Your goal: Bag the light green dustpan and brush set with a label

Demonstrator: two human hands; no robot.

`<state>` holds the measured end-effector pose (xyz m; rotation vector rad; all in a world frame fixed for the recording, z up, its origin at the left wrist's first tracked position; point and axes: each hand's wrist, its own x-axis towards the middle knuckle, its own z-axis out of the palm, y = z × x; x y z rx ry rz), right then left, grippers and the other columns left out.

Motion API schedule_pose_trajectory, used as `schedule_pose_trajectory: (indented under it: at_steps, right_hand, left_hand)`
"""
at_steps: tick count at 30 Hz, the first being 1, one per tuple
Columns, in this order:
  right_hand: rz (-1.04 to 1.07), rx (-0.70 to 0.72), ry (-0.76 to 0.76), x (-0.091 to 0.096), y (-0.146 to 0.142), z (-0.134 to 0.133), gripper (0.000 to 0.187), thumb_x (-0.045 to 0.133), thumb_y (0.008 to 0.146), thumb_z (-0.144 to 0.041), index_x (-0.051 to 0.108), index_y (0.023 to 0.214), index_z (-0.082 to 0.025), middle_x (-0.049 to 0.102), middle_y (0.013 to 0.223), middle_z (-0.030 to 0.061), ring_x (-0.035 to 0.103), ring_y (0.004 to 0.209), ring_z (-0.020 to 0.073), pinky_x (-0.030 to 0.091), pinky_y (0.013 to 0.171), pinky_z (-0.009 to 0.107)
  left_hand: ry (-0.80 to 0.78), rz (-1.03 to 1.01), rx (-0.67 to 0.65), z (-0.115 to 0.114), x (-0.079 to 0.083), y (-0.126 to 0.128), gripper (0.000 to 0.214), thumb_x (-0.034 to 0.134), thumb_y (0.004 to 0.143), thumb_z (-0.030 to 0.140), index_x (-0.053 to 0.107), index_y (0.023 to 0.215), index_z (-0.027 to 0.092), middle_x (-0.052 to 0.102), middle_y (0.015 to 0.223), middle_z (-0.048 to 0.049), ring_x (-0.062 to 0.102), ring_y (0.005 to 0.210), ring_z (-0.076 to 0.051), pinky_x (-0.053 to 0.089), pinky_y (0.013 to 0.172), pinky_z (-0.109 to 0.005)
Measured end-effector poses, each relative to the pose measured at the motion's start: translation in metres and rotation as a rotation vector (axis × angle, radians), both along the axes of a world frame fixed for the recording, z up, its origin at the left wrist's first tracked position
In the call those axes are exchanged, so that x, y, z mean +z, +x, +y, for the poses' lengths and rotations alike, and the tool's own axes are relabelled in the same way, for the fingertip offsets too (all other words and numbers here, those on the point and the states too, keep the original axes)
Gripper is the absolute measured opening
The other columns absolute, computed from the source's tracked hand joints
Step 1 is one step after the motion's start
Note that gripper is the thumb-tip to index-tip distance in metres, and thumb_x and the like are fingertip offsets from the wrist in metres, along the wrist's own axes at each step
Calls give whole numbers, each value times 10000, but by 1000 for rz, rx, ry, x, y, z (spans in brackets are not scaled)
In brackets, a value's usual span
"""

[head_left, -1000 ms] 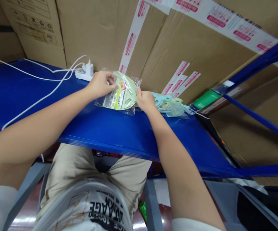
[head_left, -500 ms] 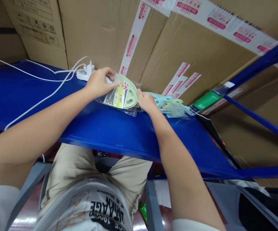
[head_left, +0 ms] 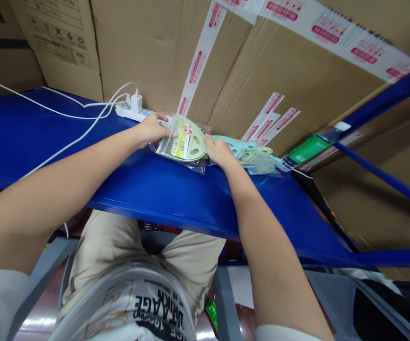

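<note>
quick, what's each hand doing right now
Left hand: closed, pinching the clear bag.
Right hand: closed, holding the bagged green plastic piece at its right end.

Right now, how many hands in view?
2: left hand at the left side of the bagged green item, right hand at its right side; no others show.

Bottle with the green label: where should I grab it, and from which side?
Grip the bottle around its green label, probably best from the near side: that long, rounded middle shows there. Cardboard stands behind it, and blue bars sit close to its white cap.
</note>
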<state>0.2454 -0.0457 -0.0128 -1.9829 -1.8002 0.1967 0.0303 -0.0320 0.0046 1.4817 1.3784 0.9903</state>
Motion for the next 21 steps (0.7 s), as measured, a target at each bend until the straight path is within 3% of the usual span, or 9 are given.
schedule_pose_trajectory:
  at_steps: [8,11,13,15,17,19,21]
  right_hand:
    - [-85,68,-5,-3,-4,-5,511,437,1036,-384,535,558,-233,713,742,126,691,882,288,465,780,336]
    - [-136,71,-9,8,-3,-9,460,475,1021,-360,568,592,-221,720,785,134,687,885,283,462,792,340]
    - [-147,72,35,21,-4,-23,385,528,998,-346,603,647,-208,722,809,129,675,876,267,459,779,334]
    - [-92,170,49,28,-11,-51,329,559,987,-354,639,709,-197,710,788,98,658,837,231,456,742,311]
    - [36,467,-132,20,-28,-88,363,552,995,-426,673,739,-198,680,716,45,645,772,183,452,688,275]
    - [114,878,-536,-6,-52,-126,335,629,951,-475,713,776,-202,676,706,5,653,744,149,458,659,244]
    - [57,1056,-953,-42,-76,-152,291,726,894,-464,740,811,-186,701,752,-2,672,748,144,488,659,240]
  left_hand:
    - [-46,85,-8,6,-13,-1,607,929,676,134,591,1179,176,573,731,45,600,614,-124,479,577,-256]
    - [-59,125,-14,9,-16,-1,644,946,655,156,590,1192,177,580,719,51,585,582,-120,474,578,-261]
    - [-64,138,-21,9,-17,-1,644,936,668,145,585,1207,169,587,711,50,570,560,-115,471,573,-262]
    - [-66,138,-28,8,-17,0,622,917,692,123,581,1214,157,589,702,50,557,542,-110,462,564,-259]
    - [-63,132,-32,8,-18,0,594,903,709,116,585,1210,152,581,692,53,539,525,-104,447,553,-255]
    - [-51,121,-39,9,-20,-1,585,909,705,130,596,1199,155,570,691,57,525,519,-99,438,552,-256]
    - [-42,105,-49,12,-23,-1,616,934,675,150,604,1196,160,568,705,54,541,537,-106,441,561,-261]
